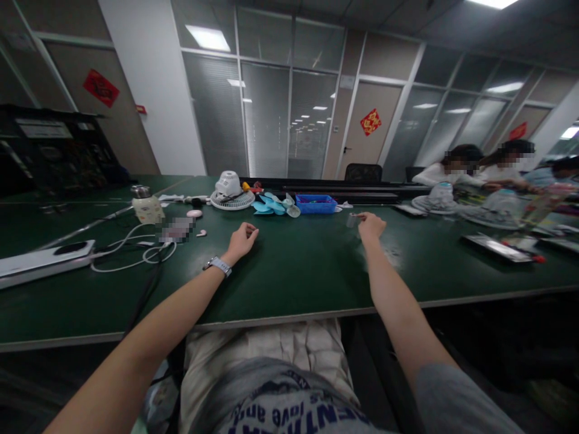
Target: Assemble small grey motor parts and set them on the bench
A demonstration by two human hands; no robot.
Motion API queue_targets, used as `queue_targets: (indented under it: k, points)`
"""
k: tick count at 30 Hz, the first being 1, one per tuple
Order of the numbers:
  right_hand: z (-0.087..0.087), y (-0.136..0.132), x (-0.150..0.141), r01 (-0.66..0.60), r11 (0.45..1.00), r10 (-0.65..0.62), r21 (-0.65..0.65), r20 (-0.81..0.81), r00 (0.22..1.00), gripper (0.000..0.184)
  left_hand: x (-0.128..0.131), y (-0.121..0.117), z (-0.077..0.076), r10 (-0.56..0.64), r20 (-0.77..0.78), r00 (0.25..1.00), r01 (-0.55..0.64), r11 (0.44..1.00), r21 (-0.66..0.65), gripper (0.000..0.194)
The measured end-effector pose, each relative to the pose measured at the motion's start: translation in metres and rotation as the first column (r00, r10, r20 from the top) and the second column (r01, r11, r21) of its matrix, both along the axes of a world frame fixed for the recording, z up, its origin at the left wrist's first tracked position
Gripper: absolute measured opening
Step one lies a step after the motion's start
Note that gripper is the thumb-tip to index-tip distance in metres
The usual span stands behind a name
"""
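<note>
On the green tabletop [294, 265], my left hand [243, 241] rests with its fingers curled in loosely, and nothing shows in them. A watch [220, 265] is strapped round that wrist. My right hand [373, 228] is farther to the right, fingers bent, with the fingertips at the top of a small silver-grey cylinder [351, 220]. That cylinder stands on the table and its exact kind is too small to tell. Just left of it lies a blue plastic basket [315, 204] with small dark items inside.
Light-blue fan blades [270, 205] and a white fan part [228, 190] lie at the back. To the left are a cream bottle [148, 206], white cables [117, 246], an earbud [201, 233] and a white power bank [45, 262]. Co-workers [465, 167] sit far right, near a tablet-like device [497, 248].
</note>
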State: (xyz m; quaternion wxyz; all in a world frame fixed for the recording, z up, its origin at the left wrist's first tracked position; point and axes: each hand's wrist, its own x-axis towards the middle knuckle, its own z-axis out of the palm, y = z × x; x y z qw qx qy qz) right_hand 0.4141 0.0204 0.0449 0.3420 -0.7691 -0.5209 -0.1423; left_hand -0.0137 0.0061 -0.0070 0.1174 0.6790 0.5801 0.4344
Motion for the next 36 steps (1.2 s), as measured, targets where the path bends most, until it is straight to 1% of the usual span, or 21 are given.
queue_targets:
  k: [5, 9, 14, 18, 20, 24, 30, 36]
  points:
    - [-0.0029, 0.0026, -0.0003, -0.023, 0.998, 0.023, 0.051, -0.006, 1.000, 0.035, 0.0006, -0.0011, 0.0007, 0.002, -0.001, 1.000, -0.002, 1.000, 0.005, 0.022]
    - [-0.0019, 0.0018, -0.0006, -0.022, 0.998, 0.023, 0.051, -0.023, 0.999, 0.035, 0.0025, -0.0032, 0.0016, 0.014, -0.008, 1.000, -0.014, 1.000, 0.020, 0.020]
    - [-0.0021, 0.0005, -0.0006, -0.030, 0.998, 0.032, 0.063, -0.027, 0.999, 0.037, 0.0035, -0.0049, 0.0034, 0.014, -0.001, 1.000, -0.014, 1.000, -0.009, 0.021]
    - [-0.0007, -0.0002, -0.0018, -0.034, 0.995, 0.035, 0.096, -0.018, 0.999, 0.038, 0.0028, -0.0040, 0.0029, 0.007, 0.000, 1.000, -0.007, 1.000, -0.010, 0.022]
    - [-0.0006, 0.0001, -0.0025, -0.021, 0.996, 0.022, 0.083, -0.020, 1.000, 0.039, 0.0023, -0.0030, 0.0019, 0.001, -0.004, 1.000, -0.001, 1.000, -0.003, 0.023]
    - [-0.0020, 0.0007, -0.0037, 0.002, 1.000, -0.002, 0.004, -0.017, 1.000, 0.037, 0.0010, -0.0016, 0.0003, -0.010, -0.005, 1.000, 0.010, 1.000, 0.003, 0.023]
    - [-0.0027, 0.0001, -0.0012, -0.001, 0.998, 0.002, 0.064, -0.025, 1.000, 0.037, -0.0001, -0.0014, 0.0001, -0.012, -0.016, 1.000, 0.012, 1.000, 0.021, 0.023]
    - [-0.0026, -0.0022, -0.0001, 0.024, 0.998, -0.019, 0.055, -0.092, 0.996, 0.037, 0.0015, -0.0047, 0.0031, -0.008, -0.020, 1.000, 0.008, 1.000, 0.002, 0.023]
